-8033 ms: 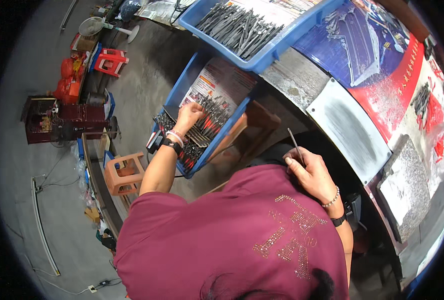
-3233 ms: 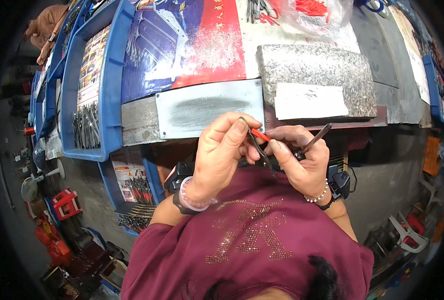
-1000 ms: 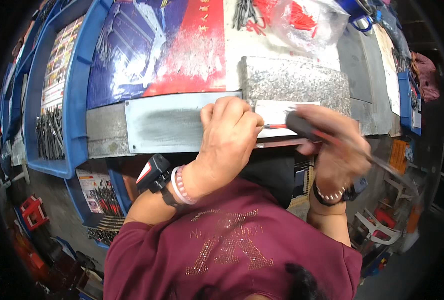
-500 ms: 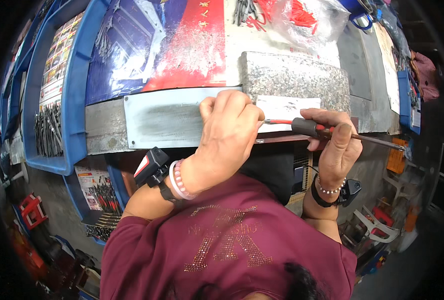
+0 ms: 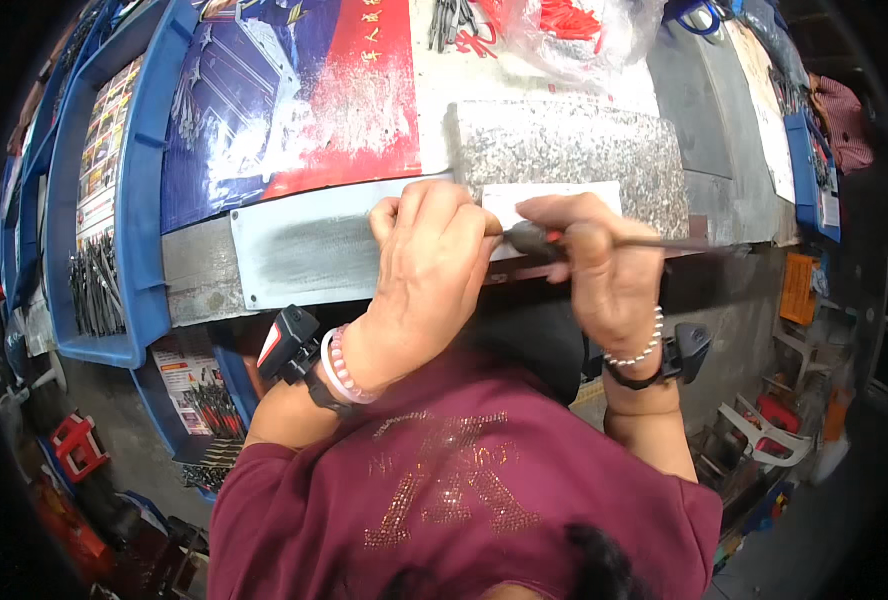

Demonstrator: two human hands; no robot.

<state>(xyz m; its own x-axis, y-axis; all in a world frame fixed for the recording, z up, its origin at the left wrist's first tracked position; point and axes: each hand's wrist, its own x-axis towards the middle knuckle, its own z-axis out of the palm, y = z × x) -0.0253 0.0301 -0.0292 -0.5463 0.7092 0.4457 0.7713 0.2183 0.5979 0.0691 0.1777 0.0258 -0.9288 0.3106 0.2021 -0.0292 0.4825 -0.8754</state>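
Observation:
My right hand (image 5: 614, 265) is closed round a screwdriver-like tool (image 5: 530, 240) with a dark, red-patched handle. Its long thin shaft points right, past the hand, and is smeared by motion. My left hand (image 5: 429, 250) is closed in a pinch right at the handle's left end. Whatever lies between those fingers is hidden. Beneath the left hand is a pale blue-grey plate (image 5: 304, 245) with a dark smudged middle, lying along the bench's near edge. A white paper piece (image 5: 599, 196) shows behind the right hand, against a speckled stone block (image 5: 574, 145).
To the left stands a blue bin (image 5: 149, 230) with several dark slender parts (image 5: 97, 290); a lower bin (image 5: 189, 385) holds more. A clear plastic bag (image 5: 589, 40) of red pieces lies at the back, beside dark loose parts (image 5: 451, 25). Another blue bin (image 5: 812, 185) is far right.
My right hand has moved left with the tool, bringing its handle up to my left fingers. The thin red rod seen between them is now out of sight. The whole view has shifted slightly.

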